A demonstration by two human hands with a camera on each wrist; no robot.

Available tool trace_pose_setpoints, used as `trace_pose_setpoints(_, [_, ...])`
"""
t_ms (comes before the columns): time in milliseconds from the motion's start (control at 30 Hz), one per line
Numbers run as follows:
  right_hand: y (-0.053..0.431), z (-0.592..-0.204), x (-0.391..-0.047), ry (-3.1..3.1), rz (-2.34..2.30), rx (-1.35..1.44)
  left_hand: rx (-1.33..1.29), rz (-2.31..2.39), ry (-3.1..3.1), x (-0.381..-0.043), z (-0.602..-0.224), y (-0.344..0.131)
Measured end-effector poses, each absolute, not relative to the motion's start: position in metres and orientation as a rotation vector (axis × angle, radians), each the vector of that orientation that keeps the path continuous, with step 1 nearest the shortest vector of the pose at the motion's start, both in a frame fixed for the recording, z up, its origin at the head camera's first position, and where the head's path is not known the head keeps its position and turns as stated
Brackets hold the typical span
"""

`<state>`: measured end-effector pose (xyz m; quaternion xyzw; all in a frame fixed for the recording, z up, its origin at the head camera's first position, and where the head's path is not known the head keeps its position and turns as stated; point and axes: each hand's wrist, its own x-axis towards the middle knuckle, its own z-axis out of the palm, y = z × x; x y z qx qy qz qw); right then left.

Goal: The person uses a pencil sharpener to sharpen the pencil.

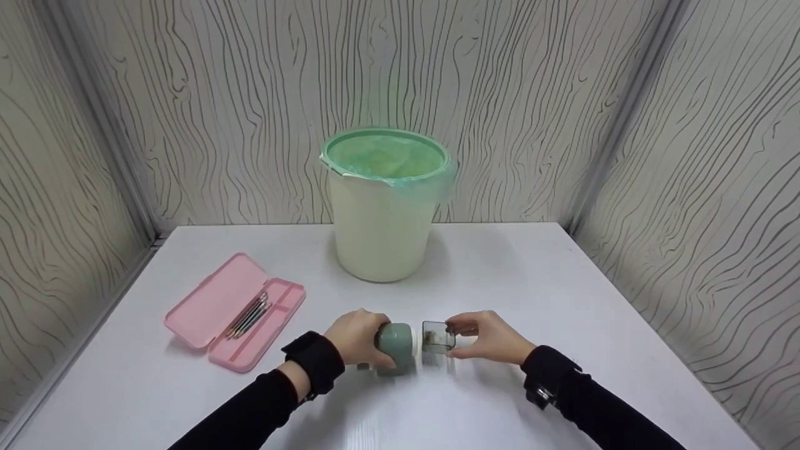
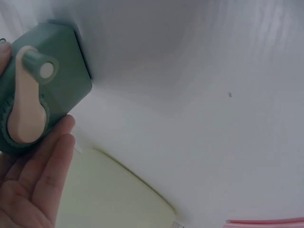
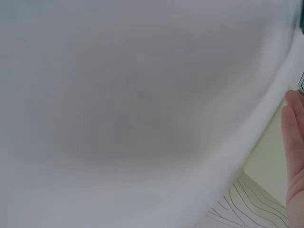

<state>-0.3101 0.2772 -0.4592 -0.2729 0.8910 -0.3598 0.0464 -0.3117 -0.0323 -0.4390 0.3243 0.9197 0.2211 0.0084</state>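
Note:
My left hand (image 1: pixel 355 339) grips a green crank pencil sharpener (image 1: pixel 395 347) on the near middle of the white table. In the left wrist view, the sharpener's pale crank (image 2: pixel 27 107) faces the camera, and the fingers (image 2: pixel 53 173) lie along its side. Just to the right, my right hand (image 1: pixel 492 337) pinches a clear grey shavings drawer (image 1: pixel 437 336) between thumb and fingers. Some dark bits show inside the drawer. A narrow gap seems to part it from the sharpener's white face. The right wrist view shows fingers (image 3: pixel 293 128) only at its right edge.
A pale bin (image 1: pixel 382 231) with a green rim and a liner bag stands at the back middle of the table (image 1: pixel 512 269). To the left lies an open pink pencil case (image 1: pixel 215 300) with several pencils (image 1: pixel 250 315) in it. Patterned walls (image 1: pixel 512 112) enclose the table.

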Motion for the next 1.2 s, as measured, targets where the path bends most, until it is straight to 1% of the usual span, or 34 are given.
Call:
trace_pose_setpoints(167, [0.282, -0.421, -0.321, 2.798, -1.069, -0.849, 0.993, 0.704, 2.859, -0.311, -0.438, -0.031])
trace_pose_setpoints(367, [0.284, -0.357, -0.341, 2.923, -1.039, -0.829, 0.976, 0.702, 2.854, -0.310, -0.436, -0.033])
trace_pose_setpoints(567, [0.274, -0.289, -0.360, 2.969, -1.080, -0.700, 0.992, 0.700, 2.871, -0.309, -0.436, -0.035])
trace_pose_setpoints(733, [0.263, -0.246, -0.379, 3.042, -1.060, -0.641, 0.981, 0.709, 2.866, -0.307, -0.435, -0.032])
trace_pose_setpoints(833, [0.254, -0.229, -0.392, 3.121, -1.034, -0.572, 0.983, 0.706, 2.866, -0.307, -0.435, -0.032])
trace_pose_setpoints(967, [0.238, -0.217, -0.407, 3.255, -0.925, -0.454, 0.986, 0.704, 2.868, -0.308, -0.436, -0.033])
trace_pose_setpoints(1067, [0.225, -0.212, -0.417, 3.364, -0.745, -0.362, 0.983, 0.693, 2.870, -0.308, -0.436, -0.033])
trace_pose_setpoints(1200, [0.210, -0.209, -0.427, 3.509, -0.384, -0.291, 0.986, 0.680, 2.875, -0.309, -0.435, -0.032])
